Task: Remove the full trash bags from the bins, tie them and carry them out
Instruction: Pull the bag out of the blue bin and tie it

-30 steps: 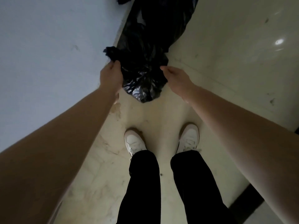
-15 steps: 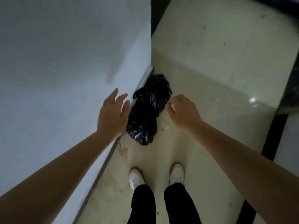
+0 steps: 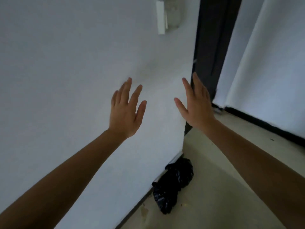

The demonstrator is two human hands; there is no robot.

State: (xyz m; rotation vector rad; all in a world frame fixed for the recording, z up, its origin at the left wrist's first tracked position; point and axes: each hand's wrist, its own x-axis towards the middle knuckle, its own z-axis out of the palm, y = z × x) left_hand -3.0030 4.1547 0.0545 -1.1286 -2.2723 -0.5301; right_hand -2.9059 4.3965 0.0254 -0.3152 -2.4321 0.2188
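Note:
A small black trash bag (image 3: 173, 184) lies on the pale floor against the foot of the white wall, low in the view. My left hand (image 3: 126, 111) is raised in front of the wall, fingers spread, holding nothing. My right hand (image 3: 196, 104) is raised beside it at the same height, fingers straight and apart, also holding nothing. Both hands are well above the bag and touch nothing.
The white wall (image 3: 66, 71) fills the left and ends at a corner. A dark door frame (image 3: 212, 47) stands behind the corner. A white fixture (image 3: 163, 15) hangs high on the wall. A second white wall with a black skirting (image 3: 264, 123) runs along the right.
Both hands have let go of the bag and risen with fingers spread. The view has tilted up from my feet and the floor to the wall and doorway.

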